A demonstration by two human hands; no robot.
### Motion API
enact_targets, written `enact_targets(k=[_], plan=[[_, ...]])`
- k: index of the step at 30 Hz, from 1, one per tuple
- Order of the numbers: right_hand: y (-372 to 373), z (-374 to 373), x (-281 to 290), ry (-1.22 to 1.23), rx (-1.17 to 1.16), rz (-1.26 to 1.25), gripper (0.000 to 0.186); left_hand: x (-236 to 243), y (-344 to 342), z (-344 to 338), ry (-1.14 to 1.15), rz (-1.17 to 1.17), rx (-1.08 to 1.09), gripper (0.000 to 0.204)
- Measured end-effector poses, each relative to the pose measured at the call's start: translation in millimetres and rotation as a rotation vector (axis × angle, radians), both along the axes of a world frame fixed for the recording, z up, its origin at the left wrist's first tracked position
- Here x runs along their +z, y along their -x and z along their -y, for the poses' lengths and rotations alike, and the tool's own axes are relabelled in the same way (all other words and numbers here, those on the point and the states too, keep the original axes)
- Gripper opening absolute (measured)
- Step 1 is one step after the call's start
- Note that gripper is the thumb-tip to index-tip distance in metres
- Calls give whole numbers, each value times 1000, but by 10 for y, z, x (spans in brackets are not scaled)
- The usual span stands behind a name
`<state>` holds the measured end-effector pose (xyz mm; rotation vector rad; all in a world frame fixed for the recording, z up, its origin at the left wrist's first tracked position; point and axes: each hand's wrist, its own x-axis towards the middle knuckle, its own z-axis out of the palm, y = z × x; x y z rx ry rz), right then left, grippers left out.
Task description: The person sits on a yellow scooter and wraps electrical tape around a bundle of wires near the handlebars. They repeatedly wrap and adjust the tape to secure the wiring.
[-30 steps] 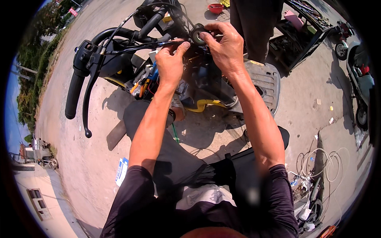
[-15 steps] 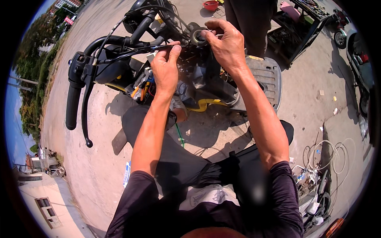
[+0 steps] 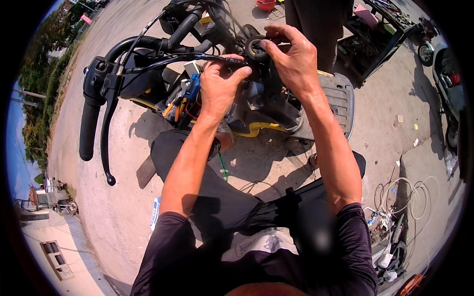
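Above a stripped-down scooter on a concrete yard, I see both my bare forearms reaching forward. My right hand (image 3: 291, 61) is curled, thumb and fingers pinching a roll of black tape (image 3: 256, 48), held up near the steering column, probably so the tape can feed straight onto the wiring. My left hand (image 3: 219, 86) is closed around a black cable (image 3: 197, 58) just beside the roll, fingertips pressed on it, seemingly to hold the cable taut and still. That cable runs left toward the handlebar grip (image 3: 89, 130) and its brake lever (image 3: 105, 143). Below my left hand, coloured connectors (image 3: 190, 91) hang loose in the open bodywork. The grey footboard (image 3: 338, 96) lies under my right wrist. A second person's dark trousers (image 3: 316, 19) stand behind the scooter. Coiled white wire (image 3: 405, 195) lies on the ground at my right.
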<state>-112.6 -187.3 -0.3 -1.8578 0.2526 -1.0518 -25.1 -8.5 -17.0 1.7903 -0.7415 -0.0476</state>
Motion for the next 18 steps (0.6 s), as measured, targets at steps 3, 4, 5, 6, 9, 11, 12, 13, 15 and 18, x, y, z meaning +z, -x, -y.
enact_targets(k=[3,4,5,6,9,11,12,13,15,18], plan=[[-8,-41,-22,91,12,63,30,-78,-1,-13,40,134,0,27],[-14,-60,-26,135,16,97,29,-104,-7,-23,81,194,-2,27],[-3,-74,-38,150,6,108,29,-121,-7,-40,63,232,12,28],[20,-80,-57,166,-6,119,28,-116,12,-51,46,268,24,28],[45,-139,-148,101,-32,174,27,-110,60,-64,48,259,17,28],[47,-179,-171,30,-16,193,26,-107,66,-57,78,201,7,31],[39,-224,-140,-4,8,188,26,-108,70,-62,95,163,7,33],[35,-266,-96,-38,26,184,26,-117,65,-60,111,125,2,35],[33,-356,67,35,62,195,26,-144,56,-61,277,-81,-84,40],[56,-352,164,94,147,158,27,-74,54,-53,527,-259,-199,48]])
